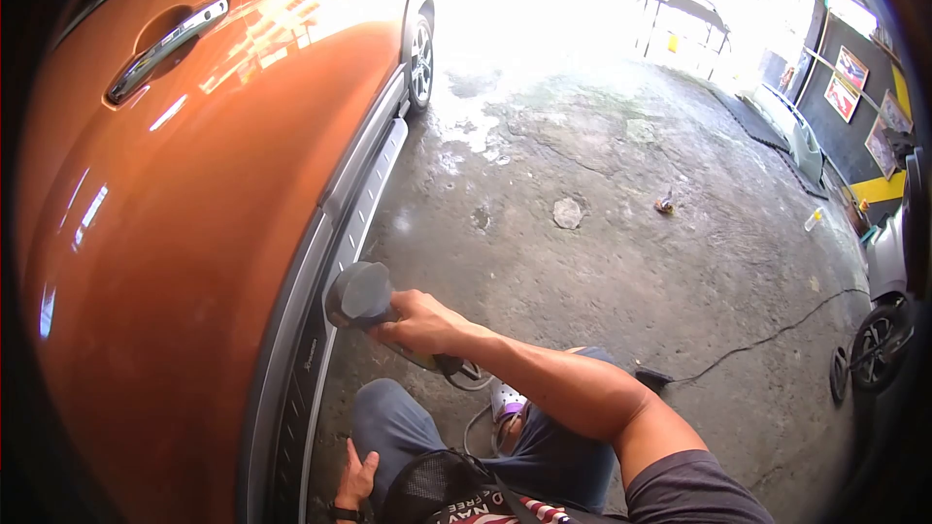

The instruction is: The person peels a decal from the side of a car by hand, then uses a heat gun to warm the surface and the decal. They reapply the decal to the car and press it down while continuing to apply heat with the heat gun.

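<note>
My right hand [422,323] is wrapped round a corded power polisher [360,293] with a dark rounded head. The tool is beside the car's side step [367,206], near the lower edge of the orange car door [184,262]; whether its working face touches anything is hidden. Behind my hand, the tool's cord [473,385] loops down past my leg. My left hand [358,477], with a dark band at its wrist, rests against my knee, fingers stretched and holding nothing. A chrome door handle [170,49] shows at the upper left.
A black cable [767,340] crosses the concrete floor [544,281] on the right to a dark plug or connector [653,377]. Farther right are a wheel [879,347] and a small bottle [814,219]. A crumpled item [664,204] lies ahead.
</note>
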The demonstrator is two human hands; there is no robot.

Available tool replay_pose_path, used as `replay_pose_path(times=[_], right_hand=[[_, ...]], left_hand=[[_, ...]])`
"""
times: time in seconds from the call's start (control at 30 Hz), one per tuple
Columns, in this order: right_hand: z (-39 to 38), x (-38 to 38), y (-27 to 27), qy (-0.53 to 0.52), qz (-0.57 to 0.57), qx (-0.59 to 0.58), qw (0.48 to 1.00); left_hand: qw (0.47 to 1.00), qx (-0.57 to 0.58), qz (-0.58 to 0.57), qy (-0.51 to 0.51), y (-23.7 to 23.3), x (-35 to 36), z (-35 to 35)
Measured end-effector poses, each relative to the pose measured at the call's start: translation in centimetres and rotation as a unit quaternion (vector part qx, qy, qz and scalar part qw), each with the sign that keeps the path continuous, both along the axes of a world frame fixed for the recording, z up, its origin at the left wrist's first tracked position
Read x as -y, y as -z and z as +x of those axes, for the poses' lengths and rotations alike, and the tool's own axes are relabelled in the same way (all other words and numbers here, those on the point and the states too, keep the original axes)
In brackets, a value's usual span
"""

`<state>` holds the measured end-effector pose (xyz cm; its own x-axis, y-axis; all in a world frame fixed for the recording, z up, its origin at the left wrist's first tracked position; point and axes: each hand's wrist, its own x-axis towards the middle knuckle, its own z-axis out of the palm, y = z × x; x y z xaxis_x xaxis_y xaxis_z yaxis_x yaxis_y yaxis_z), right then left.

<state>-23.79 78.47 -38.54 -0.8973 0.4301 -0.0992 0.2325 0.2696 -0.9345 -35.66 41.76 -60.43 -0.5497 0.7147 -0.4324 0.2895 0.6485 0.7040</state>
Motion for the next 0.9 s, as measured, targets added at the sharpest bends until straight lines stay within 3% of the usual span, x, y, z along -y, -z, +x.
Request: replay_pose_path(times=[0.1,0.13,0.2,0.3,0.37,0.43,0.57,0.63,0.7,0.77,0.9], right_hand=[[0.3,0.2,-0.9,-0.025,-0.042,0.025,0.999],[0.6,0.7,-1.8,-0.079,-0.047,0.041,0.995],[0.7,1.3,-1.6,-0.156,-0.116,0.05,0.98],[0.5,1.8,-1.1,-0.19,-0.113,0.062,0.973],[0.7,1.5,-1.7,-0.178,-0.097,0.061,0.977],[0.8,1.0,-2.2,-0.091,-0.001,0.042,0.995],[0.5,0.1,-2.2,-0.013,0.012,0.039,0.999],[0.7,0.2,-2.0,-0.025,0.001,0.031,0.999],[1.1,0.8,-2.1,-0.144,-0.019,0.024,0.989],[1.4,1.7,-2.5,-0.199,-0.073,0.046,0.976],[1.5,1.7,-1.9,-0.205,-0.077,0.042,0.975]], left_hand=[[0.996,-0.074,-0.029,0.044,-1.6,-0.4,1.2],[0.996,-0.075,-0.029,0.044,-2.7,-0.8,1.7],[0.983,-0.112,-0.136,0.059,-5.3,-2.2,2.2],[0.955,-0.153,-0.241,0.083,-7.9,-4.1,2.5],[0.948,-0.184,-0.245,0.088,-7.7,-4.3,2.7],[0.94,-0.215,-0.248,0.094,-7.7,-4.4,2.8],[0.926,-0.252,-0.256,0.114,-8.0,-4.6,3.1],[0.924,-0.262,-0.251,0.122,-7.9,-4.7,3.2],[0.918,-0.291,-0.239,0.125,-7.8,-4.8,3.2],[0.918,-0.287,-0.241,0.128,-8.1,-5.2,3.2],[0.915,-0.294,-0.239,0.137,-7.8,-5.3,3.0]])
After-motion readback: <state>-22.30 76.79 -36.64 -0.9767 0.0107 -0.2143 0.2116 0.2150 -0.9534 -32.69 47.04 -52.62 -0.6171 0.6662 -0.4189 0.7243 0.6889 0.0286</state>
